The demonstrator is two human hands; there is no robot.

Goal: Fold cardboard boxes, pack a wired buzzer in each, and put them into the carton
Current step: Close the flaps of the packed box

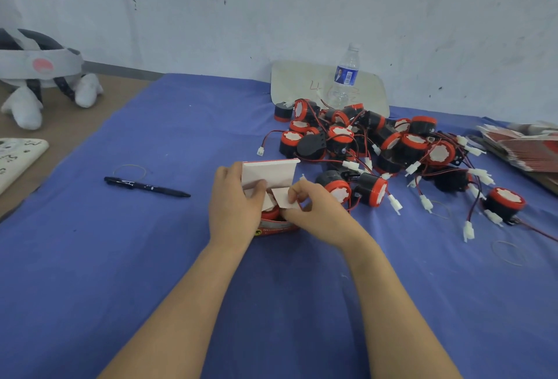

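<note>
A small red-printed cardboard box (273,229) stands on the blue cloth in front of me with its white lid (270,170) raised. A red and black buzzer (269,214) sits inside it, partly hidden. My left hand (234,206) grips the box's left side, thumb on the left inner flap. My right hand (314,206) pinches the right white flap (282,198) over the opening. A pile of several wired buzzers (389,146) lies to the right behind the box.
A stack of flat red box blanks (525,149) lies at the right edge. A water bottle (345,75) stands on a pale board at the back. A black pen (146,186) and rubber bands (129,170) lie on the cloth at left. A headset (39,70) rests far left.
</note>
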